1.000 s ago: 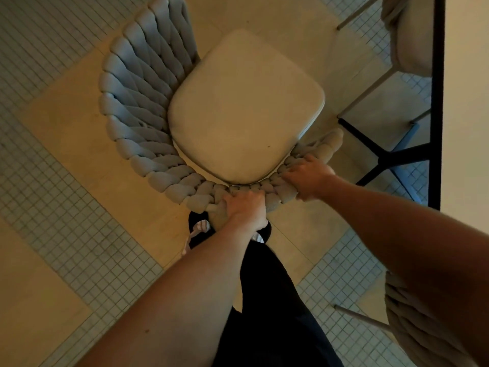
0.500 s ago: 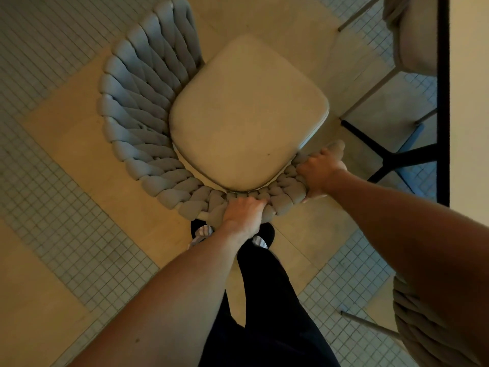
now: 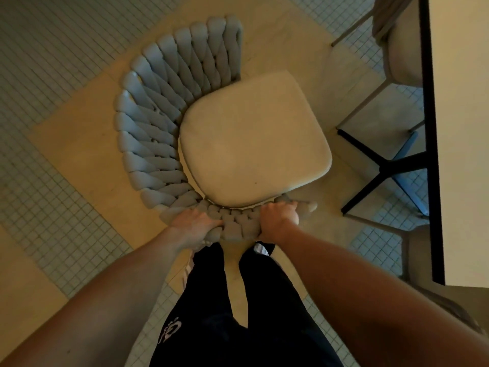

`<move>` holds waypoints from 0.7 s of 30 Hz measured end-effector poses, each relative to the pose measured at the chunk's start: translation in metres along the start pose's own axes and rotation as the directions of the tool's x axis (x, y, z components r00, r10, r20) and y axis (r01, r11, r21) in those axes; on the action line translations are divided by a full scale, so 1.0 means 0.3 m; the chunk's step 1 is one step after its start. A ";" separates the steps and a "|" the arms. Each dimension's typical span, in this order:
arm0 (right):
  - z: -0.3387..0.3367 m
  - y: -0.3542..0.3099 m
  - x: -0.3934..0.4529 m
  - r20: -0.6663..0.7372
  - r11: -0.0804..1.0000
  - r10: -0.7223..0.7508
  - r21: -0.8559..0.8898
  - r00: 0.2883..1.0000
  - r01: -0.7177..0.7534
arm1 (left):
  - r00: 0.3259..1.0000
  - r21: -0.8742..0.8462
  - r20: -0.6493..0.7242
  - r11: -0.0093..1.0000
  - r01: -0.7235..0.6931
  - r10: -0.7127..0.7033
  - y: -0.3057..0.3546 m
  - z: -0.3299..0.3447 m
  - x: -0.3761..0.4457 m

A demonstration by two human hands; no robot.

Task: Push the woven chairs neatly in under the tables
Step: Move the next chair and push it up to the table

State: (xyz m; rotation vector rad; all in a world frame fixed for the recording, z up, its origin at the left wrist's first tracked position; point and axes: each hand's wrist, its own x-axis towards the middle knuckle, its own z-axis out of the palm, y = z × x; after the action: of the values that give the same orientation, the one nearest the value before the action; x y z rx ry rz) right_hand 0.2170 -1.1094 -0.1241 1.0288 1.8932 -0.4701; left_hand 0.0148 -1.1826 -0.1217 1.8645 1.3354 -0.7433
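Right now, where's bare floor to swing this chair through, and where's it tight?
Free: the tan floor strip between the woven chair and the second chair, and the tiled floor left of the woven back. Tight: right of the seat, the black table base sits close under the table. Both hands grip the back rim.

One mark only: a pale printed logo on the dark trousers [image 3: 238,313], low on the thigh nearest the left arm. Its shapes [image 3: 172,330] curl like rounded letters or digits, but they sit at an angle, partly cut by a fold, and can't be read. Nothing else carries text, no label, number or sign anywhere near those trousers.
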 end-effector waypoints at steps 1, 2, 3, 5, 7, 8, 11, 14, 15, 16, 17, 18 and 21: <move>0.001 -0.029 0.000 0.007 1.000 -0.002 0.012 1.000 0.002 | 1.000 0.045 0.007 0.999 0.012 -0.012 -0.020 0.001 -0.015; 0.002 -0.058 0.002 0.018 1.000 -0.011 0.020 1.000 0.011 | 1.000 0.079 0.008 0.997 0.020 -0.021 -0.040 0.001 -0.030; 0.001 -0.086 0.000 0.025 0.999 -0.027 0.025 0.999 0.026 | 1.000 0.115 0.000 0.993 0.024 -0.024 -0.063 0.004 -0.043; -0.003 -0.141 0.004 0.029 0.997 -0.066 0.035 0.997 0.065 | 0.999 0.175 -0.028 0.984 0.026 -0.022 -0.117 0.014 -0.061; -0.009 -0.197 0.008 0.055 0.995 -0.086 0.057 0.995 0.083 | 0.999 0.231 -0.029 0.973 0.027 -0.021 -0.178 0.024 -0.074; -0.013 -0.221 0.009 0.059 0.994 -0.095 0.059 0.994 0.091 | 0.999 0.266 -0.032 0.964 0.031 -0.024 -0.205 0.028 -0.077; -0.030 -0.290 0.013 0.032 0.992 -0.110 0.074 0.993 0.107 | 0.998 0.335 -0.050 0.940 0.060 -0.046 -0.277 0.030 -0.099; -0.046 -0.347 0.018 0.018 0.990 -0.125 0.072 0.992 0.123 | 0.995 0.357 -0.053 0.929 0.098 -0.085 -0.344 0.041 -0.116; -0.050 -0.359 0.020 0.019 0.990 -0.125 0.071 0.992 0.123 | 0.994 0.367 -0.059 0.925 0.103 -0.087 -0.361 0.044 -0.117; -0.054 -0.368 0.020 0.021 0.990 -0.123 0.070 0.992 0.121 | 0.994 0.380 -0.070 0.919 0.107 -0.086 -0.372 0.044 -0.120; -0.059 -0.373 0.021 0.023 0.991 -0.121 0.067 0.992 0.119 | 0.993 0.391 -0.089 0.914 0.107 -0.078 -0.378 0.043 -0.122; -0.062 -0.375 0.020 0.026 0.991 -0.120 0.070 0.992 0.118 | 0.993 0.395 -0.091 0.913 0.104 -0.074 -0.379 0.041 -0.124; -0.069 -0.370 0.007 0.036 0.988 -0.119 0.099 0.992 0.115 | 0.993 0.389 -0.091 0.916 0.099 -0.069 -0.369 0.039 -0.127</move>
State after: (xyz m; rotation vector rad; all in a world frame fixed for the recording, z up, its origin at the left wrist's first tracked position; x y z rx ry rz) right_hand 0.1157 -1.1589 -0.1244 0.9658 1.9158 -0.6520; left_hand -0.1025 -1.1895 -0.1226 2.1750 1.3979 -1.0605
